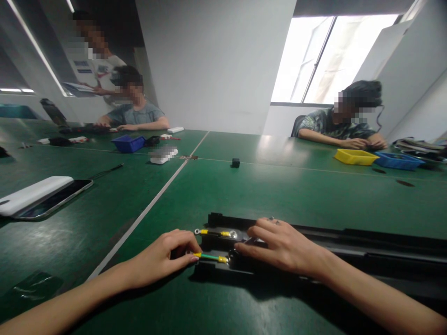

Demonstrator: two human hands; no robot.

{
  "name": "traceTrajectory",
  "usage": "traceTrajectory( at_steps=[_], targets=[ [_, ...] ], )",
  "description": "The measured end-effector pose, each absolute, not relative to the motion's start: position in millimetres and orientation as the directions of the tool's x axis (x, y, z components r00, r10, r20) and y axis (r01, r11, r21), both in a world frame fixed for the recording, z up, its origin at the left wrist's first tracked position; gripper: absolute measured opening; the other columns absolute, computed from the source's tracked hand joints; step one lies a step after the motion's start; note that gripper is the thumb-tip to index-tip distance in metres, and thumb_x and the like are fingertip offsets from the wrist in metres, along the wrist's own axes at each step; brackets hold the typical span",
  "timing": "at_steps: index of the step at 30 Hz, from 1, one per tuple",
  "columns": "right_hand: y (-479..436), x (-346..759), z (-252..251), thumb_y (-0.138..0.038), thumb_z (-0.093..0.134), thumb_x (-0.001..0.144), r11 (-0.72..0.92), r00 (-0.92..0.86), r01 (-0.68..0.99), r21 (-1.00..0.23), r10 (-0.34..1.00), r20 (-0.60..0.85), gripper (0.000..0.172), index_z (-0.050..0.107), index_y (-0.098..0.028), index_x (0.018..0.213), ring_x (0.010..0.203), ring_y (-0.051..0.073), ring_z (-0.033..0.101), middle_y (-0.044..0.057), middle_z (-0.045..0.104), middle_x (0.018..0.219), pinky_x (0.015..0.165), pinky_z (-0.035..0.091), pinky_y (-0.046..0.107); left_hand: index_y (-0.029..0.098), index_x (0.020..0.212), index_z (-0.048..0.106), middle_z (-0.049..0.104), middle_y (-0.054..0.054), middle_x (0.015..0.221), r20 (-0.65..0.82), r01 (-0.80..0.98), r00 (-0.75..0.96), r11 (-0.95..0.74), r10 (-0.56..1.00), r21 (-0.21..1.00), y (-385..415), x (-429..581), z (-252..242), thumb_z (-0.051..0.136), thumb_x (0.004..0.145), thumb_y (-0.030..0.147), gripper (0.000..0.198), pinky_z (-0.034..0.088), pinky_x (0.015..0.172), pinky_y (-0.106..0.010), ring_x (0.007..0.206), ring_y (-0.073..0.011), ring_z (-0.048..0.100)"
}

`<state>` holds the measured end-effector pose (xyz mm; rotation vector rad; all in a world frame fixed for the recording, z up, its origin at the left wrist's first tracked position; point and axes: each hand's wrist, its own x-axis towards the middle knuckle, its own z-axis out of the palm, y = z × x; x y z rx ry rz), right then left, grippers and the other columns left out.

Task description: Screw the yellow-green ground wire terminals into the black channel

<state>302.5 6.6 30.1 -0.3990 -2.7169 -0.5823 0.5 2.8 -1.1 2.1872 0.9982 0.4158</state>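
Note:
A long black plastic housing (349, 242) lies across the green table in front of me. My left hand (167, 256) is closed in a pinch on a short green wire with yellow sleeves (211, 257) at the housing's left end. A second wire with yellow sleeves and a ring terminal (214, 232) lies on the housing just beyond it. My right hand (282, 244) rests on top of the housing, fingers bent and pressing down beside the wires.
A phone (52, 199) and a white case (31, 193) lie at the left. A small black cube (235, 162) sits mid-table. Blue (128, 143), yellow (355, 157) and blue (398, 160) trays stand farther back, where other people sit.

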Motion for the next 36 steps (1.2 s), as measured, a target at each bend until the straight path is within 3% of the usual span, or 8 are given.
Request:
traceTrajectory(
  at_steps=[36],
  targets=[
    [5.2,302.0,30.5,-0.013,0.033,0.1,0.866,-0.903,0.331,0.375,0.175,0.394,0.033,0.066,-0.015,0.107,0.067,0.017,0.052,0.009,0.062,0.078,0.056,0.039,0.028,0.017,0.091,0.062,0.058,0.0,0.083,-0.018,0.551,0.644,-0.448,0.765,0.704,3.0,0.3,-0.6,0.055,0.092,0.027,0.012,0.04,0.063,-0.022,0.07,-0.0137,0.052]
  ],
)
